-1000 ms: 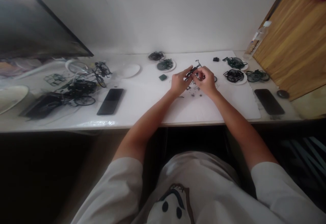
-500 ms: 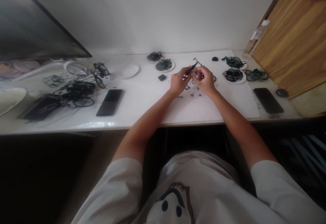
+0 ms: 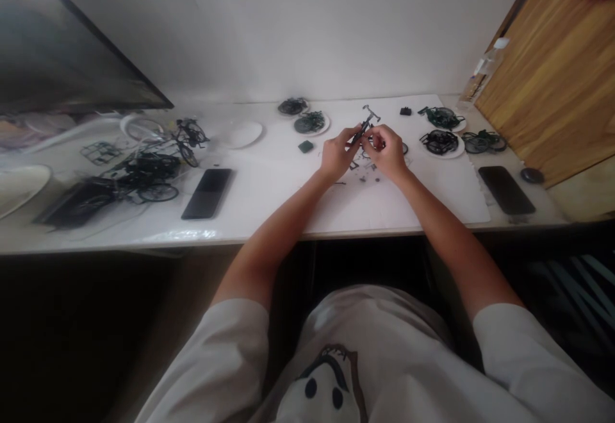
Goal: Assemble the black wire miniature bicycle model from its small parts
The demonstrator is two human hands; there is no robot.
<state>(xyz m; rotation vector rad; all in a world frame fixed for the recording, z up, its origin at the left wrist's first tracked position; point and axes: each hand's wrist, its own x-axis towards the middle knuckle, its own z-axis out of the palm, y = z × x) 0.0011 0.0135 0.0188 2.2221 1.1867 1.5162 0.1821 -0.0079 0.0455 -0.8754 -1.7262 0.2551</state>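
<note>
Both my hands meet above a white sheet (image 3: 451,199) on the table. Between the fingers of my left hand (image 3: 337,152) is a dark model bicycle frame (image 3: 358,134), its handlebar end pointing up and away from me. My right hand (image 3: 388,152) is closed in a pinch against the lower part of the same frame; any small part in its fingertips is hidden. Below the hands lie several tiny loose parts (image 3: 364,179), too small to name. A small wheel (image 3: 405,148) shows partly beside my right hand.
White plates of dark parts stand at the back (image 3: 327,123) and right (image 3: 460,147). Model bicycles (image 3: 158,192) crowd the left, near a phone (image 3: 206,193). Another phone (image 3: 506,190), a round black object (image 3: 532,175), a bottle (image 3: 483,74) and a wooden board (image 3: 552,83) are right.
The bicycle frame has tilted slightly, its handlebar end now a little higher. My hands have stayed almost in place.
</note>
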